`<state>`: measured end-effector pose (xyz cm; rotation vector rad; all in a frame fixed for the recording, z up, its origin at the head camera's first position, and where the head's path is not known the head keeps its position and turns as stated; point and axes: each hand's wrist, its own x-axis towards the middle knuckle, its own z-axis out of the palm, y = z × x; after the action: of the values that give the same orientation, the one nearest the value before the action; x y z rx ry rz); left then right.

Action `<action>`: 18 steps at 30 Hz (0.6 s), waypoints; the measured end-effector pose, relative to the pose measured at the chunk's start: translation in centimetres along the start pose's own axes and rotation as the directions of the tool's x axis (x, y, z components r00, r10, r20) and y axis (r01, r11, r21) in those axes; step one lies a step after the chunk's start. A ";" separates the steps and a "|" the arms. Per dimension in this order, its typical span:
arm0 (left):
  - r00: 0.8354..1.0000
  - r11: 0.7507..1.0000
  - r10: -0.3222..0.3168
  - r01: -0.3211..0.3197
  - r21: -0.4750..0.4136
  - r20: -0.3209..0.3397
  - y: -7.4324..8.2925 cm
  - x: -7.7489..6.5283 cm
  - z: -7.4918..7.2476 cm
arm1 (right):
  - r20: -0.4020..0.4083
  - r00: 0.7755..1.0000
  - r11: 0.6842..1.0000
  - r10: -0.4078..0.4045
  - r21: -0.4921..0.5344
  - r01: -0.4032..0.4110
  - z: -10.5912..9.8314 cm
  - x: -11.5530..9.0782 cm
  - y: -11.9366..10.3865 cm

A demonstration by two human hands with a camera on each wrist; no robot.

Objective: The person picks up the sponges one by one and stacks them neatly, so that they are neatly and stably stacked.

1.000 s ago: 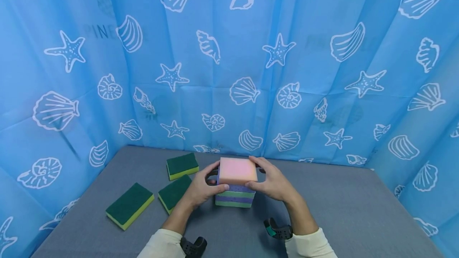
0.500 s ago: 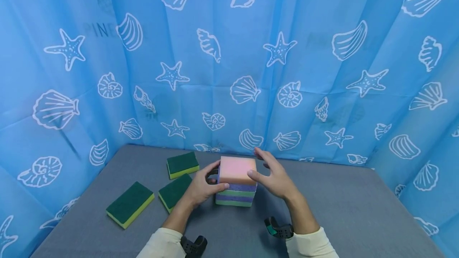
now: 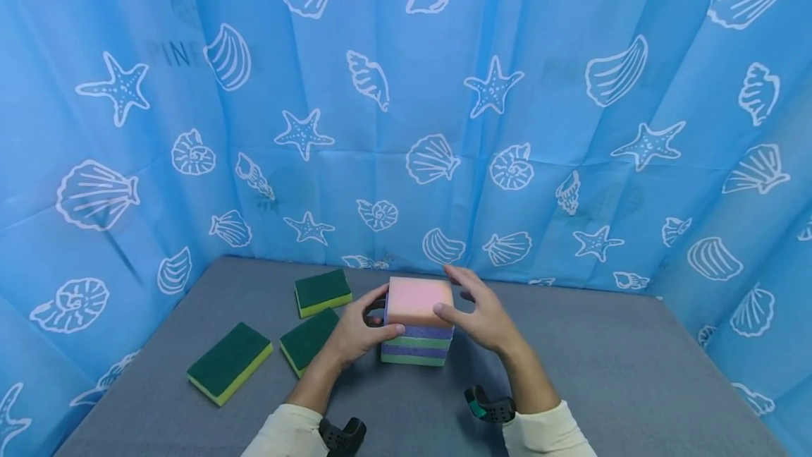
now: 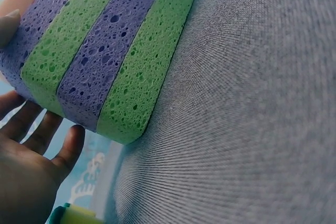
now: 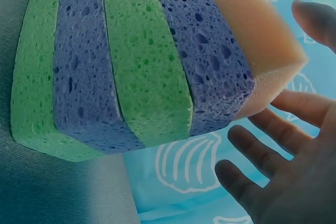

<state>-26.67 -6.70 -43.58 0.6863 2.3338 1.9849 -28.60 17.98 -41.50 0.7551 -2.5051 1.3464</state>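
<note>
A peach-pink sponge [image 3: 420, 295] tops a neat upright stack of purple and green sponges [image 3: 415, 355] in alternating layers. My left hand [image 3: 355, 333] holds the stack's upper left side, thumb on the front face and fingers around the left side. In the left wrist view, that thumb [image 4: 8, 27] lies against the top purple sponge [image 4: 44, 11], while the lower fingers spread loosely beside the layers. My right hand [image 3: 485, 316] is at the stack's right side, fingers spread. The right wrist view shows its thumb [image 5: 317, 19] apart from the peach sponge [image 5: 257, 30]; whether the index finger touches cannot be told.
Left of the stack lie green-and-yellow scouring sponges: one at the back [image 3: 323, 291], one beside my left forearm [image 3: 307, 340] and one farther left [image 3: 230, 362]. A grey cloth-covered table [image 3: 603, 372] lies below. Behind it hangs a blue shell-print curtain [image 3: 406, 118].
My right hand has let go of the stack's right side and spread its fingers, then shifted slightly left. The left hand keeps its place, and the stack stands where it was.
</note>
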 end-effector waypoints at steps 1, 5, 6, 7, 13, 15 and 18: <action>1.000 1.000 -0.001 0.001 0.001 0.000 0.0 0.0 0.0 | 0.001 1.000 1.000 0.003 -0.005 -0.003 0.0 0.0 0.0; 1.000 1.000 -0.003 0.003 0.002 -0.004 0.1 0.0 0.0 | -0.001 1.000 1.000 0.017 -0.025 -0.017 0.1 -0.1 0.0; 1.000 1.000 -0.002 0.002 0.001 -0.005 0.1 0.0 0.0 | -0.001 1.000 0.999 0.020 -0.031 -0.020 0.2 -0.1 0.0; 1.000 1.000 -0.004 0.004 0.004 -0.006 0.1 0.0 0.0 | -0.001 1.000 0.999 0.024 -0.035 -0.024 0.2 -0.1 0.0; 1.000 1.000 -0.012 0.012 0.020 -0.010 -0.8 0.2 0.1 | 0.013 0.999 0.999 0.038 -0.029 -0.038 0.3 -0.1 0.1; 1.000 1.000 -0.010 0.010 0.017 -0.017 -1.9 0.5 0.2 | 0.019 0.999 0.999 0.038 -0.022 -0.037 0.3 -0.1 0.1; 1.000 1.000 -0.005 0.005 0.011 -0.024 -3.3 0.8 0.2 | 0.024 0.999 0.999 0.035 -0.017 -0.034 0.3 -0.1 0.1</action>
<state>-28.45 -6.61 -46.51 0.6608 2.3589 1.9909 -28.59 17.85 -41.75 0.7322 -2.5560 1.3338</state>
